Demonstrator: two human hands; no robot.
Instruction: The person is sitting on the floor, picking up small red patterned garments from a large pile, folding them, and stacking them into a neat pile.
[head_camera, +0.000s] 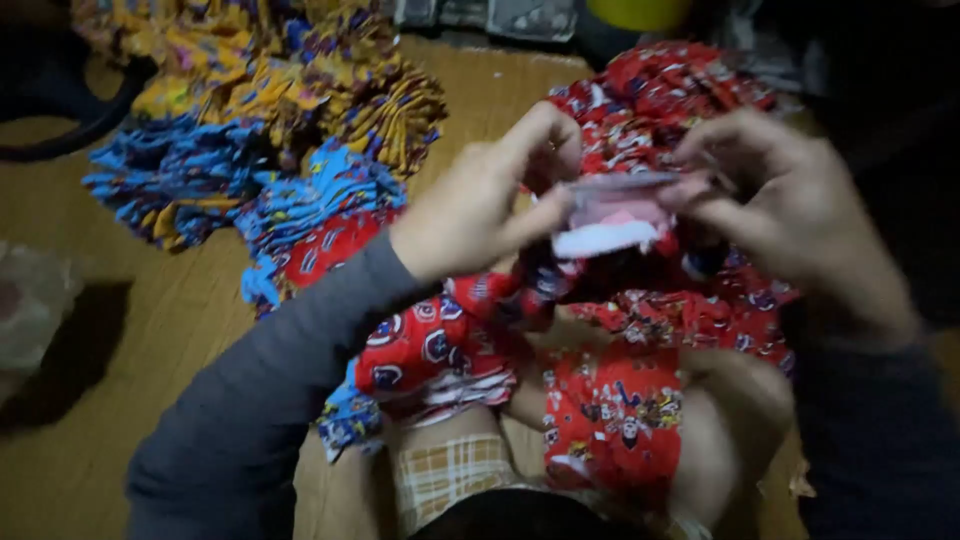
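My left hand (490, 195) and my right hand (775, 205) are raised close together. Both pinch a small folded piece of cloth (615, 215), pink and white, stretched between the fingertips. Red printed fabric (620, 410) hangs from it and drapes over my lap and bare knees. More red printed pieces (660, 90) are heaped just beyond my hands. Grey sleeves cover both forearms.
On the wooden floor (120, 340) to the left lie piles of blue printed fabric (190, 175) and yellow printed fabric (290, 70). A dark curved object (70, 120) sits at the far left. A pale plastic bag (30, 300) lies at the left edge.
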